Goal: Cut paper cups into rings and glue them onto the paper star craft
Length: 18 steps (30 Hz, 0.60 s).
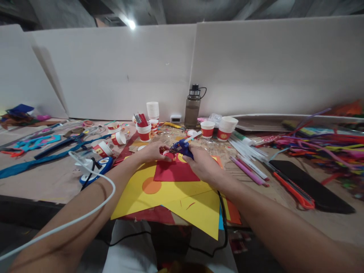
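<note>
My right hand (200,161) is wrapped round a blue glue gun (183,148) with a white glue stick in its back; its tip points left. My left hand (155,152) pinches a small reddish piece (167,153) near that tip; the piece's shape is hard to make out. Below both hands lies a red sheet (176,171) on yellow sheets (135,189). An orange paper circle (151,185) rests on the yellow paper left of the red sheet. A yellow shape (180,157) shows partly beneath the glue gun.
Paper cups (207,129) and a bottle (192,108) stand behind. At right lie markers (248,170), a red cutter (295,191), a black phone-like slab (309,185) and pipe cleaners (338,151). A power strip (98,170) and white cable (109,189) are at left.
</note>
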Available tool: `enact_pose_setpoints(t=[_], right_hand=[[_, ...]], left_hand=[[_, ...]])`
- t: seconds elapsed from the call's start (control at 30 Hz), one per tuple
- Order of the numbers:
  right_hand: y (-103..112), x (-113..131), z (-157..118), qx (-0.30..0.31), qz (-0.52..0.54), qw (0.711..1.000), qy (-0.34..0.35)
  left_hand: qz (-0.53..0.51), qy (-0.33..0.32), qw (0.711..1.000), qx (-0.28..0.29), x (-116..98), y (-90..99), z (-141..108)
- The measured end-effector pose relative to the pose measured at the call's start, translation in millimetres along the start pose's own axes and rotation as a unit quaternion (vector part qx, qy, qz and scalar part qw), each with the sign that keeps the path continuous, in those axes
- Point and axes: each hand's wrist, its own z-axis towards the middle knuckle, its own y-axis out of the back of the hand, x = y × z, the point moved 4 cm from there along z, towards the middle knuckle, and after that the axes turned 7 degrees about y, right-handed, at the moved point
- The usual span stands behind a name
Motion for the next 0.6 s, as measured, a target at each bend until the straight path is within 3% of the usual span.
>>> enact_pose_setpoints(t=[0.6], right_hand=[[0.2, 1.1, -0.6, -0.001, -0.005, 1.0, 0.008]], left_hand=[[0.01, -0.001, 1.0, 0.003, -2.1, 1.9, -1.2]])
